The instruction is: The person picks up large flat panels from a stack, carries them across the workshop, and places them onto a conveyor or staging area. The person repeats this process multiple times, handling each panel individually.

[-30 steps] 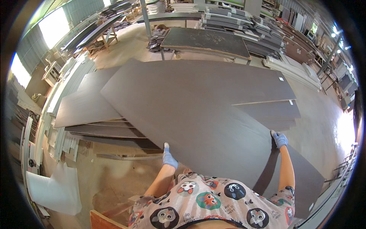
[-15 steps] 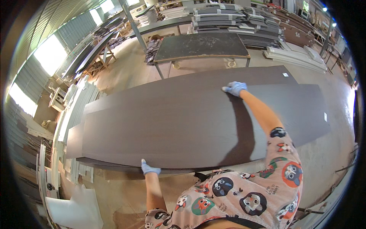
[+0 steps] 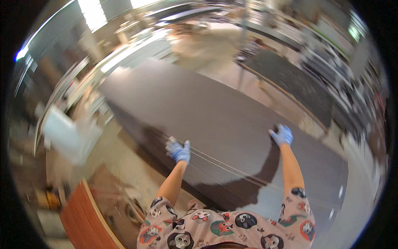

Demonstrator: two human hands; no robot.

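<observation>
A large dark grey-brown board [image 3: 215,120] stretches from upper left to lower right in front of me. My left hand [image 3: 179,150], in a blue glove, grips its near long edge. My right hand [image 3: 282,135], also blue-gloved, presses on the board's face farther right, fingers curled on it. Beneath the near edge more dark boards [image 3: 232,178] lie stacked. The picture is blurred by motion.
A second dark panel on a trestle table [image 3: 298,87] stands at the upper right, with shelves of stacked boards [image 3: 340,70] behind. An orange-brown curved panel [image 3: 87,220] is at my lower left. A pale sheet [image 3: 66,133] lies on the dusty floor at left.
The view has swung left and blurred. The board now runs diagonally. My right hand has come from its far edge to nearer me; my left hand stays on the near edge.
</observation>
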